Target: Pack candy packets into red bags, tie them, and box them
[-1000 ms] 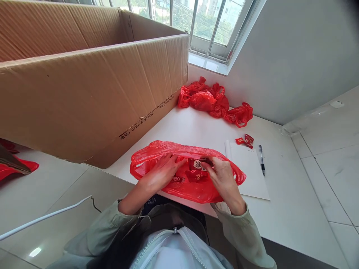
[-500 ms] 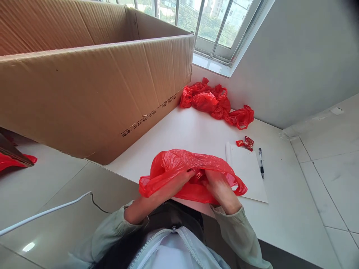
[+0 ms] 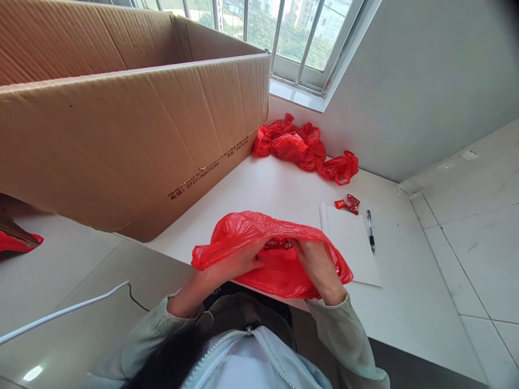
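A thin red plastic bag [image 3: 279, 275] lies with its mouth open towards me at the table's front edge. Both my hands reach into it. My left hand [image 3: 245, 260] is curled inside the left part, beside a small dark patterned bit; the bag wall hides some of its fingers. My right hand [image 3: 318, 265] is bent inside the right part, its fingertips closed at the end of a small red patterned packet [image 3: 277, 244]. The lower fingers of that hand are hidden. More contents deeper in the bag cannot be made out.
A large open cardboard box [image 3: 133, 146] stands at the left. Several knotted red bags [image 3: 290, 146] lie by the wall. Two small red packets [image 3: 352, 203] and a pen [image 3: 370, 232] are near a white paper pad [image 3: 351, 237] on the white table [image 3: 409, 302].
My hands have moved apart inside the bag, the left one drawing back to the left. The bag's mouth gapes wider, and a red packet shows between them. The view has shifted slightly.
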Motion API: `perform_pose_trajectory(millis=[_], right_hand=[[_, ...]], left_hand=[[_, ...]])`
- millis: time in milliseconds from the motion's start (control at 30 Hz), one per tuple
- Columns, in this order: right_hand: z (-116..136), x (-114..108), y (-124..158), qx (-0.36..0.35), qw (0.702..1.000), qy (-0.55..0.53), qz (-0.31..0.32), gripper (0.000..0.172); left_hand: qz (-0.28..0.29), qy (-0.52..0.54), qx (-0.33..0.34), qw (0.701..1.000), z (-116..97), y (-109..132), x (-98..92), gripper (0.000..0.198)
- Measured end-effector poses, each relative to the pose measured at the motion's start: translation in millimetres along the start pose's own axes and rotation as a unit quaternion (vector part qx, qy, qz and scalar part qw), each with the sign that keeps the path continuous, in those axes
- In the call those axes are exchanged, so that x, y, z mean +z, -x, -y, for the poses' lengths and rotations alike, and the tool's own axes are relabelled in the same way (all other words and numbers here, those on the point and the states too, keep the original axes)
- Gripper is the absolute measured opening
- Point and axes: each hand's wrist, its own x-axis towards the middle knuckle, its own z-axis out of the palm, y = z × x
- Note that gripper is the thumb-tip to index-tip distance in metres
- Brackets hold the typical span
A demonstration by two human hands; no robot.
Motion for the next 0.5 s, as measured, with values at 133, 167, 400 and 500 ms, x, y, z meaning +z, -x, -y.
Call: perform_pose_trajectory(millis=[133, 167, 400, 500], right_hand=[[8.4, -1.2, -3.3, 0.001, 1.0, -0.017, -0.002, 0.031], [10.8, -2.5, -4.5, 0.007, 1.0, -0.028, -0.005, 0.033], [22.3, -9.4, -8.1, 0.043, 0.949, -0.308, 0.043, 0.022], [20.4, -6.8, -4.4, 0.061, 0.918, -0.389, 0.049, 0.021]], left_hand=[[-0.027, 0.015, -0.031, 0.999, -7.7, -3.7, -4.7, 0.025], [-0.038, 0.011, -0.044, 0.998, -10.5, -4.6, -8.0, 0.025], [-0.074, -0.01, -0.06, 0.995, -13.3, -4.0, -27.7, 0.029], [-0.068, -0.012, -0.058, 0.996, -1.7, -1.3, -26.0, 0.028]])
